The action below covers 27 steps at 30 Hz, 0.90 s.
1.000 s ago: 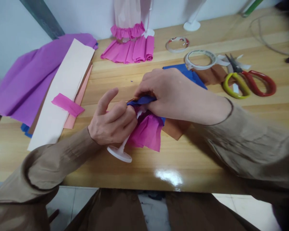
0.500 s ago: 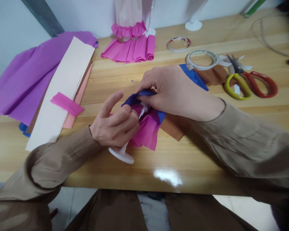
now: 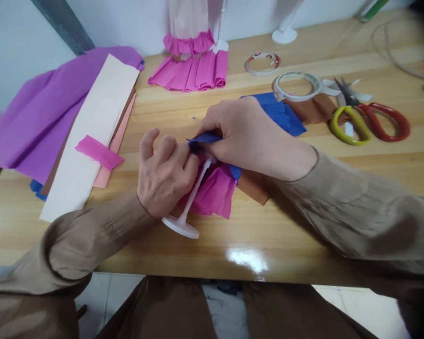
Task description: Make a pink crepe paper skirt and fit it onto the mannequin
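My right hand (image 3: 247,139) pinches the edge of a strip of blue crepe paper (image 3: 205,138) between thumb and fingers. My left hand (image 3: 167,172) is closed, its fingertips pressed to the same blue paper from the left; exactly what they grip is hidden. Below both hands a white plastic stand (image 3: 194,193) leans, its round base toward the table's front edge. Gathered pink crepe paper (image 3: 215,195) hangs around its upper part. More blue paper (image 3: 280,113) spreads out behind my right hand, and brown paper (image 3: 256,186) lies under it.
Scissors (image 3: 360,113) with yellow and red handles lie at the right beside a tape roll (image 3: 298,87). Another roll (image 3: 262,63) lies farther back. Purple crepe paper (image 3: 52,108) and a cream sheet (image 3: 88,141) cover the left side. A pink-frilled piece (image 3: 194,70) stands by the wall.
My left hand has shifted up and left off the stand's stem, which now shows, and its raised index finger has folded in to the blue paper. The right hand keeps its pinch.
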### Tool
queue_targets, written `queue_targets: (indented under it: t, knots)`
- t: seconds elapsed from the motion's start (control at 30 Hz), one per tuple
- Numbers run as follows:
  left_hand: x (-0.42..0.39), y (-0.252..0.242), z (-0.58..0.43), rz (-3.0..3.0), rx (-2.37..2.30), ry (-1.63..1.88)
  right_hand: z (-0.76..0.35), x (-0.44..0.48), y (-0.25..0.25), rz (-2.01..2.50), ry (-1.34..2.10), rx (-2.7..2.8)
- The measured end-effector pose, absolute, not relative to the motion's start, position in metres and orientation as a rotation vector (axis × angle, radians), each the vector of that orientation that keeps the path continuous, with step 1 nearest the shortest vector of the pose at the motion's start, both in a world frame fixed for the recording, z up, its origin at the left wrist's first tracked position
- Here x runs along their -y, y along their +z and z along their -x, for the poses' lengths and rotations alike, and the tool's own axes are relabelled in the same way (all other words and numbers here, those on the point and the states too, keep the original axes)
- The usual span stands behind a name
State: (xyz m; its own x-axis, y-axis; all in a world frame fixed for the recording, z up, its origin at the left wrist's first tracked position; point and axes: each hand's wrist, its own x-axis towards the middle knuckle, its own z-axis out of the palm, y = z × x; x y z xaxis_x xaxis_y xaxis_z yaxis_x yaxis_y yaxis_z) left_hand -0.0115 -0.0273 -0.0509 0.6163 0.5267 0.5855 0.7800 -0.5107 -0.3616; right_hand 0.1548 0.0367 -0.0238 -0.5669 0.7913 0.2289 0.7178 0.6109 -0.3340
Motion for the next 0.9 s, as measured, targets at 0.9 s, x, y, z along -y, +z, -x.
queue_targets:
  t: [0.9]
  knots:
    - [0.032, -0.053, 0.013, 2.286, 0.601, -0.569, -0.166, -0.028, -0.009, 1.166, 0.338, 2.589]
